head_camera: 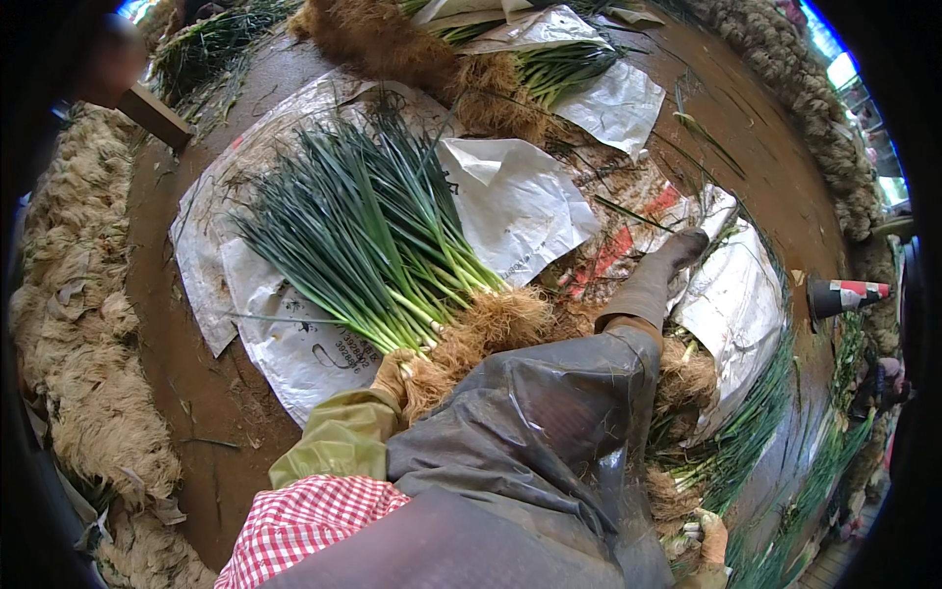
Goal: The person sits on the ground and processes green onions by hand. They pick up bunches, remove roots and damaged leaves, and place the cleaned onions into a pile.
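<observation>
A big bundle of green onions (368,228) lies before me, its dark leaves pointing up and left and its fibrous roots (508,316) towards my knee. At the bundle's lower corner, my gloved left hand (394,374) grips the white stems just above the roots. White woven plastic sheeting (291,353) bearing print is spread beneath the bundle. Low on the right, my gloved right hand (712,536) touches the root-end stems of another pile of green onions (758,434); whether its fingers close around any is unclear. My bent leg in dark waterproof trousers (530,412) separates the two piles.
More onions (552,77) lie under white sheeting at the top. A wall of root bundles (81,294) lines the left side. On the right stand a traffic cone (846,296) and more stacked roots (802,96). A blurred person (110,59) is at upper left. The brown floor (743,96) looks wet.
</observation>
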A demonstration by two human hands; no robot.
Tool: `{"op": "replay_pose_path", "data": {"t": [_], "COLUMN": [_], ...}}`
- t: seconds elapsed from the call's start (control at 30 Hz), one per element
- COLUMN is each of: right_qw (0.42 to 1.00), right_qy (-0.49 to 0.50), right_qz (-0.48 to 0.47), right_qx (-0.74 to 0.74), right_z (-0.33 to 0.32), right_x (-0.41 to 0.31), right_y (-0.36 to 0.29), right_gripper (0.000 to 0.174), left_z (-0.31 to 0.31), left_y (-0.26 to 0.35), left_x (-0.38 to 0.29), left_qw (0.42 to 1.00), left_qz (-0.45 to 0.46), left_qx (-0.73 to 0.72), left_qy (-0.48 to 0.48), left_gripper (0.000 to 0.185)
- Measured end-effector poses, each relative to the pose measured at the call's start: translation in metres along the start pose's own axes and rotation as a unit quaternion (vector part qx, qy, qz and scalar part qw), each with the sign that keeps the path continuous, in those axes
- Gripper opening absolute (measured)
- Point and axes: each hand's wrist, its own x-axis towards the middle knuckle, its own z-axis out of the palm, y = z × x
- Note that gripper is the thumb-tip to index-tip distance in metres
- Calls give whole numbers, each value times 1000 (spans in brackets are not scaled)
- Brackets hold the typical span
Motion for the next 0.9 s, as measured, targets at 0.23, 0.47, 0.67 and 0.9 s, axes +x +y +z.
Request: {"op": "replay_pose_path", "data": {"t": [0.23, 0.47, 0.67, 0.9], "right_qw": [1000, 997, 999, 996], "right_qy": [20, 8, -17, -30], "right_qz": [-1, -42, 16, -10], "right_qx": [10, -62, -42, -83], "right_z": [-15, 4, 23, 28], "right_x": [0, 2, -2, 0], "right_y": [13, 2, -26, -47], "right_gripper": [37, 35, 34, 36], "left_z": [-26, -49, -59, -101], "left_y": [-28, 23, 51, 42], "left_x": [35, 54, 39, 19], "left_qw": [917, 962, 928, 652], "left_qz": [45, -16, -110, 119], "left_qx": [43, 110, 310, 703], "left_qy": [394, 247, 175, 257], "left_gripper": [114, 113, 102, 70]}}
